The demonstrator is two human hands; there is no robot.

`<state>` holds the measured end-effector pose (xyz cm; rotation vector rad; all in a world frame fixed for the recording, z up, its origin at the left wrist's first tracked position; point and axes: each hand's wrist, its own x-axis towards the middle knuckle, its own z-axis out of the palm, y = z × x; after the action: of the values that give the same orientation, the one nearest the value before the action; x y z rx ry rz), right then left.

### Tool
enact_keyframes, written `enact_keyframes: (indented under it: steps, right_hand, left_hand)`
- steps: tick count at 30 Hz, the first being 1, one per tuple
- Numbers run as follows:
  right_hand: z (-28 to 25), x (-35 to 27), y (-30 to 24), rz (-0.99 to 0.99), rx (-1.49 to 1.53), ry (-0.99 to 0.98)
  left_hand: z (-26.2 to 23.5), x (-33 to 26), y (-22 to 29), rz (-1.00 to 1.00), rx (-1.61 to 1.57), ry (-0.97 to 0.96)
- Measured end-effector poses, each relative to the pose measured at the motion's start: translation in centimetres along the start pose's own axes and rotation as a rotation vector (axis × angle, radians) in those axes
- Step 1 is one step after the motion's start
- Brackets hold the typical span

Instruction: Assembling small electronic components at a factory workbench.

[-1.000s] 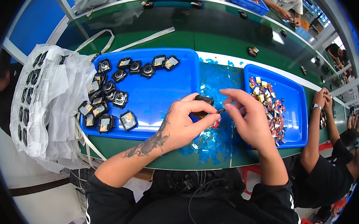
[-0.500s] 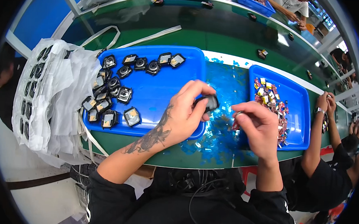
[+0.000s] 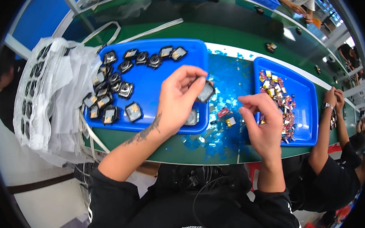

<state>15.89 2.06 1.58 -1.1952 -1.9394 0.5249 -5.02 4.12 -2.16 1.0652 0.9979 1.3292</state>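
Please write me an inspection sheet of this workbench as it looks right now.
Surface: green bench, its middle strewn with blue film scraps.
Job's things: left hand pinches one small black square part; more such parts lie in the left blue tray.
Clutter: right blue tray holds small coloured pieces; white plastic bags at the left edge.
Hands: right hand has its fingertips pinched; whether they hold anything cannot be told.
Cables: a thin dark cord at the person's chest.
Surroundings: another person's forearm at the right.
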Motion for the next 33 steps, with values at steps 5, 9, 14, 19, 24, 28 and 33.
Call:
enact_keyframes:
  steps: [5,9,14,19,24,28,33]
  right_hand:
    - [0.9,0.1,0.3,-0.153,-0.151,-0.263]
    - [2.2,0.4,1.2,-0.244,-0.258,-0.426]
    - [0.9,0.4,0.6,0.077,0.046,-0.156]
    - [-0.1,0.3,1.7,0.179,0.535,-0.023]
    - [-0.9,0.1,1.6,0.317,0.726,-0.021]
    - [0.3,-0.3,0.6,0.321,0.757,-0.021]
    - [0.8,-0.5,0.5,0.362,0.798,-0.158]
  left_hand:
    - [-0.1,0.3,1.2,-0.196,-0.274,-0.017]
    - [-0.5,0.7,-0.2,-0.121,-0.292,-0.037]
    - [-0.1,0.4,0.8,-0.19,-0.3,-0.064]
    - [0.0,-0.1,0.8,-0.247,-0.322,-0.115]
    - [0.7,-0.8,1.4,-0.046,-0.059,-0.155]
    - [1.0,-1.2,1.8,0.111,0.289,-0.285]
    - [1.3,-1.7,1.1,0.066,0.249,-0.263]
